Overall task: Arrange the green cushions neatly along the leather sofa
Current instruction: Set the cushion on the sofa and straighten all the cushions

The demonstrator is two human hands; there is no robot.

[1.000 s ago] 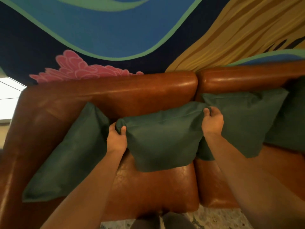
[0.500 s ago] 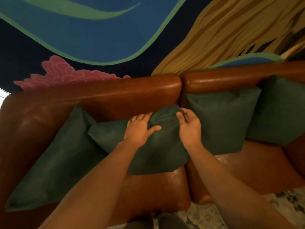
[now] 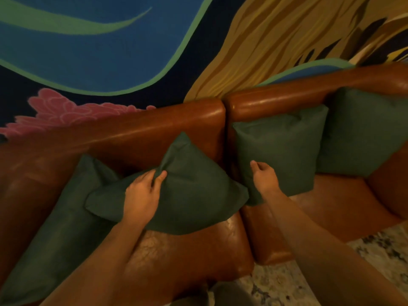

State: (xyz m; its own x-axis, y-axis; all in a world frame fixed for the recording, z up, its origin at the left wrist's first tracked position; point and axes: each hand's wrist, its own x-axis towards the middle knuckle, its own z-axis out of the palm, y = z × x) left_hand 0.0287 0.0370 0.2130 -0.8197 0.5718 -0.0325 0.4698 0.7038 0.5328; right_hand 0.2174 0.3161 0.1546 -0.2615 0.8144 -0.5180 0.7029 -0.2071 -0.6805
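Several dark green cushions lie along a brown leather sofa [image 3: 136,133]. The middle cushion [image 3: 194,193] is turned on a corner, point up against the backrest. My left hand [image 3: 143,195] pinches a fold of its fabric between thumb and fingers. My right hand [image 3: 263,177] hovers off it with loose fingers, just in front of the third cushion [image 3: 284,146], holding nothing. A far-left cushion [image 3: 59,235] slumps flat along the armrest, partly under the middle one. A fourth cushion [image 3: 366,129] leans upright at the right.
A painted wall mural [image 3: 110,51] in blue, green, pink and gold rises behind the sofa. A speckled pale rug or floor [image 3: 282,283] shows at the bottom right. The seat seam [image 3: 242,219] splits the two sofa sections.
The middle cushion has rotated onto a corner, its point now up. My right hand has let go and shifted right; my left hand now pinches the cushion's fabric.
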